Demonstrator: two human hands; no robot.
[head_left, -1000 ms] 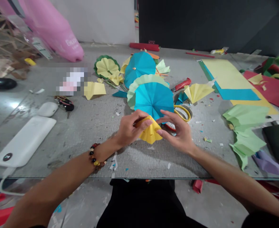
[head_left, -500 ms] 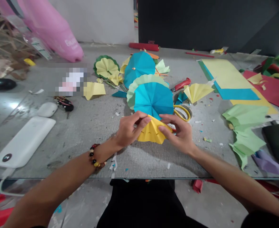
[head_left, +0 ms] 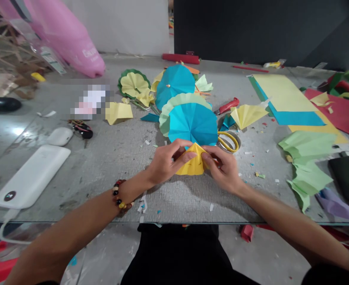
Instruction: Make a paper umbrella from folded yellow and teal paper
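While both hands pinch it from either side, the yellow fold (head_left: 192, 166) sits just above the table (head_left: 109, 158), near its front edge. The left hand (head_left: 165, 163) grips the fold's left edge between thumb and fingers, a bead bracelet (head_left: 119, 194) on its wrist. The right hand (head_left: 224, 166) pinches the right edge, fingers curled close against the paper.

Just behind the fold lies a blue fan (head_left: 192, 123), overlapping a pale green fan (head_left: 177, 103), with yellow scissors (head_left: 229, 140) touching the blue fan's right side. Farther behind the blue fan is a second blue disc (head_left: 174, 81); behind and to its left lies a yellow-and-green rosette (head_left: 133, 84). Right of the blue fan lie a small yellow fan (head_left: 247, 114), a red knife (head_left: 227, 105), flat sheets (head_left: 284, 99) in yellow and blue, red paper (head_left: 340, 113) and crumpled green paper (head_left: 306, 162). Left of it are a yellow scrap (head_left: 117, 113), a white mouse (head_left: 60, 136) and a white power bank (head_left: 31, 176). Paper snippets dot the grey, textured table. Beyond it stand a pink bag (head_left: 70, 39), a white wall (head_left: 126, 23) and a dark panel (head_left: 251, 27).
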